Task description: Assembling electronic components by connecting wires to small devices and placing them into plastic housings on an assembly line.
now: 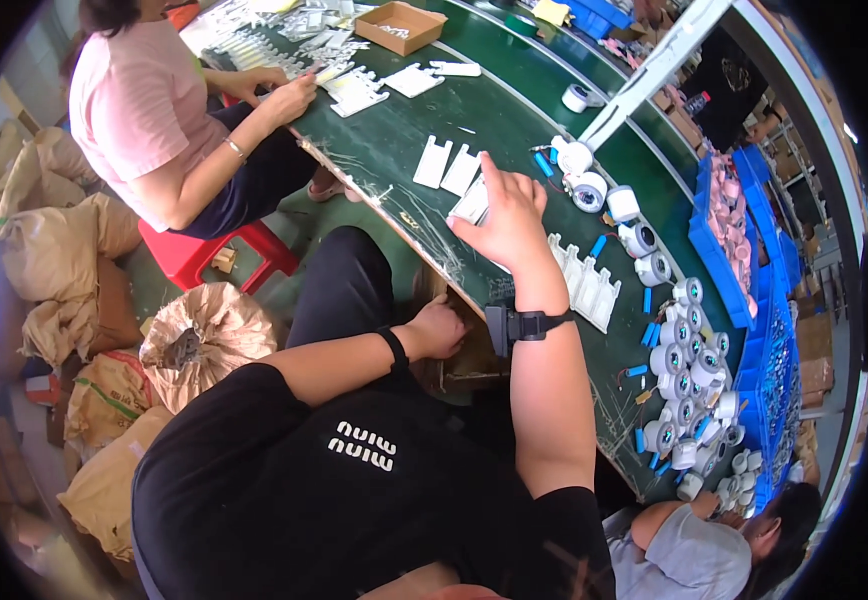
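Note:
My right hand [506, 212] is over the green worktable [394, 160]. Its thumb and index finger span a flat white plastic piece [471, 203], one at each end, while the other fingers curl. Two similar white plates [432, 162] lie just left of it in a row. To the right, partly behind my wrist, more notched white plates [586, 285] lie side by side. My left hand [439, 328] is low beside the table's near edge, its fingers curled in; whatever they hold, if anything, is hidden.
Round white housings [689, 360] crowd the table's right side, with small blue cylinders [599, 245] among them. Beyond stand blue bins [724, 235], one with pink parts. A cardboard box [401, 27] sits at the far end. A co-worker [139, 110] sits at left, another [704, 550] lower right.

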Available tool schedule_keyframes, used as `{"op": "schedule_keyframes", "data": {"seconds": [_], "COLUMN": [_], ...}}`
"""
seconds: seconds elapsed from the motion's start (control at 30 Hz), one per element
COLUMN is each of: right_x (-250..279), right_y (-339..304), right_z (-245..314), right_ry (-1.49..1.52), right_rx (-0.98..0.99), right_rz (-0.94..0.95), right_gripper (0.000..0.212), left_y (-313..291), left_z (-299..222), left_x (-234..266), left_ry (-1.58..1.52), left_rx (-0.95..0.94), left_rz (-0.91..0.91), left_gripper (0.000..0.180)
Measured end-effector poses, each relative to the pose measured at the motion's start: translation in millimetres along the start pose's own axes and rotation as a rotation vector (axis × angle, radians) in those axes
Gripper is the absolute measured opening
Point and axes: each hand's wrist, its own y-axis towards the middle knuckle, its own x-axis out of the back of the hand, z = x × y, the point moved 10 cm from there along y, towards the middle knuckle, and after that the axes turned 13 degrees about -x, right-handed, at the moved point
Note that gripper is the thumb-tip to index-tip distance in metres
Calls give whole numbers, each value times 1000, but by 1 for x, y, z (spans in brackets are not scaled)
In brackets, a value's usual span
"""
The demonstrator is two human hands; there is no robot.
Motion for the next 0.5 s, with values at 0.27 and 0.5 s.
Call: {"op": "schedule_keyframes", "data": {"seconds": [0.27,0.5], "right_x": [-3,-10], "right_y": [-3,-4], "right_z": [-14,-15], "right_ry": [-11,-13], "right_rx": [-113,-126], "right_rz": [32,89], "right_gripper": [104,105], "left_y": [10,21], "left_z": [-12,-33], "left_x": [28,75], "left_ry": [-357,-351], "left_rx": [128,67], "left_rz": [60,116], "left_gripper": [25,26]}}
